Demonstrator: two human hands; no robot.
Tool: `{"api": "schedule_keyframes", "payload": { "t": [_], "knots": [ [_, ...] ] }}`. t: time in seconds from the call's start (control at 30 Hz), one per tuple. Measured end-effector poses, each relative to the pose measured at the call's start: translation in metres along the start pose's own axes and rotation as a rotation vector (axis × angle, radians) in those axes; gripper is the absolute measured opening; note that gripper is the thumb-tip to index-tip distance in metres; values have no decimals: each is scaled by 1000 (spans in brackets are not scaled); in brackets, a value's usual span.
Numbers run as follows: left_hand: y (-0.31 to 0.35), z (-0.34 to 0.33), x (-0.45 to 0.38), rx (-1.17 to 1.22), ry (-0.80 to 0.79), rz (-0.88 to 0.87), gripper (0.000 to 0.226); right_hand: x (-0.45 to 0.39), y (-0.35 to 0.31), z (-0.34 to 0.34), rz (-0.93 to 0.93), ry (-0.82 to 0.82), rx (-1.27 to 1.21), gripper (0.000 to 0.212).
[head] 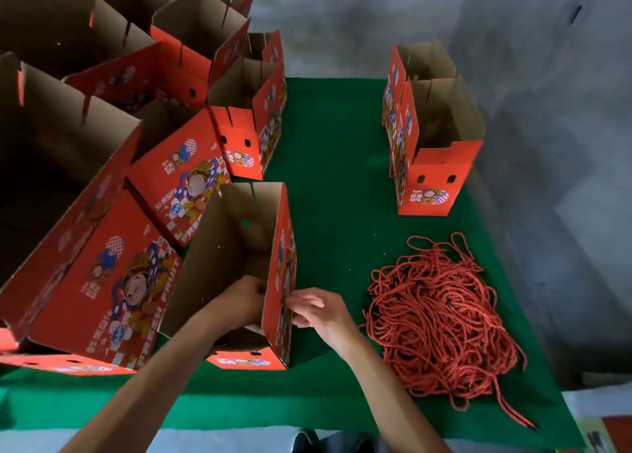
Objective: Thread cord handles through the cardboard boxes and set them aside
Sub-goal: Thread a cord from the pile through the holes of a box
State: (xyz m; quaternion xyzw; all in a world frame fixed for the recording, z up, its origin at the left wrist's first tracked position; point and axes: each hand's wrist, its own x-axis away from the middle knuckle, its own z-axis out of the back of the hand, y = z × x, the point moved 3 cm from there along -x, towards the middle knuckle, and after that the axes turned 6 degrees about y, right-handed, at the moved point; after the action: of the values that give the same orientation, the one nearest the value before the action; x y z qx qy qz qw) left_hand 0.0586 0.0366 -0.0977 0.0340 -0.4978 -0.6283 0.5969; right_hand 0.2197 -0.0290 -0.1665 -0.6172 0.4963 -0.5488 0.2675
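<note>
A red printed cardboard box stands open-topped at the front middle of the green table. My left hand reaches inside it, against the inner face of its right wall; its fingers are partly hidden. My right hand is outside that same wall, fingertips pinching at something small at the wall's surface, apparently a cord end, though I cannot make it out. A heap of red cord handles lies to the right of my right hand.
Many open red boxes crowd the left and back left. A pair of boxes stands at the back right. Green cloth shows between them. A grey wall lies beyond the table.
</note>
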Motion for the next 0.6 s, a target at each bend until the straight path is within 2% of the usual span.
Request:
{"api": "schedule_keyframes", "payload": {
  "t": [0.03,0.07,0.17,0.23,0.33,0.43,0.47,0.53,0.6],
  "knots": [
    [0,1,3,54,-19,17,11,-2,4,7,-32,61,73,8],
    [0,3,5,94,-33,36,14,-3,8,16,-68,138,246,15],
    [0,7,12,155,-35,95,16,-2,23,56,-176,239,1225,26],
    [4,7,16,167,-33,96,14,4,35,74,-298,208,1494,24],
    [6,6,17,197,-21,99,12,8,48,86,-323,121,1637,33],
    [5,7,17,252,-40,100,11,6,43,88,-346,100,1613,42],
    [5,8,18,255,-48,104,12,5,42,87,-374,66,1581,38],
    [4,8,18,257,-62,119,16,4,36,83,-370,38,1533,14],
    [3,8,18,271,-70,139,19,-2,30,80,-347,66,1418,36]
  ]
}}
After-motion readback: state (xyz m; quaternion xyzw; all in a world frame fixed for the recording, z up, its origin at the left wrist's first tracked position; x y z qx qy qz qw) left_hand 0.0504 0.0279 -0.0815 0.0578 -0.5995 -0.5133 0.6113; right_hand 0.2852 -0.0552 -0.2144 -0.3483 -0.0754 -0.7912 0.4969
